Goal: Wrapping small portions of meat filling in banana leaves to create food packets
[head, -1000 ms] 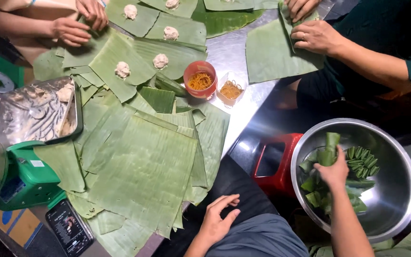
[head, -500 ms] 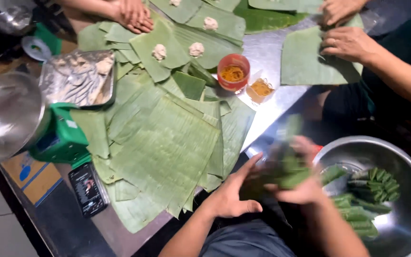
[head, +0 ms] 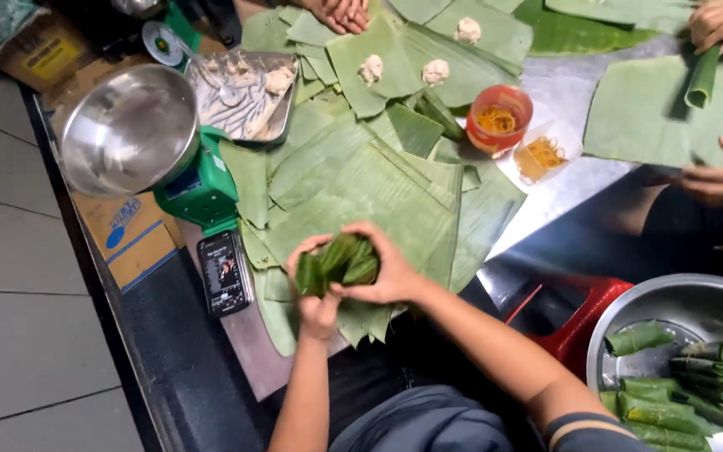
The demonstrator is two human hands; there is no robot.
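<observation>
Leaf bundles point(head: 340, 261), several small green rolls, sit clasped between both hands above the stack of banana leaves point(head: 370, 188). Left hand point(head: 311, 293) cups them at 9 o'clock, fingers curled around. Right hand point(head: 387, 272) covers them from 3 o'clock, fingers pressed together. Steel bowl point(head: 679, 301) of more rolls lies at 4 o'clock.

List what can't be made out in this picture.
- Head view: what the leaf bundle wraps is covered by its own leaves and both hands, left and right.
- Steel bowl: cut off by the frame's lower right corner.
- Phone screen: too small to make out.
</observation>
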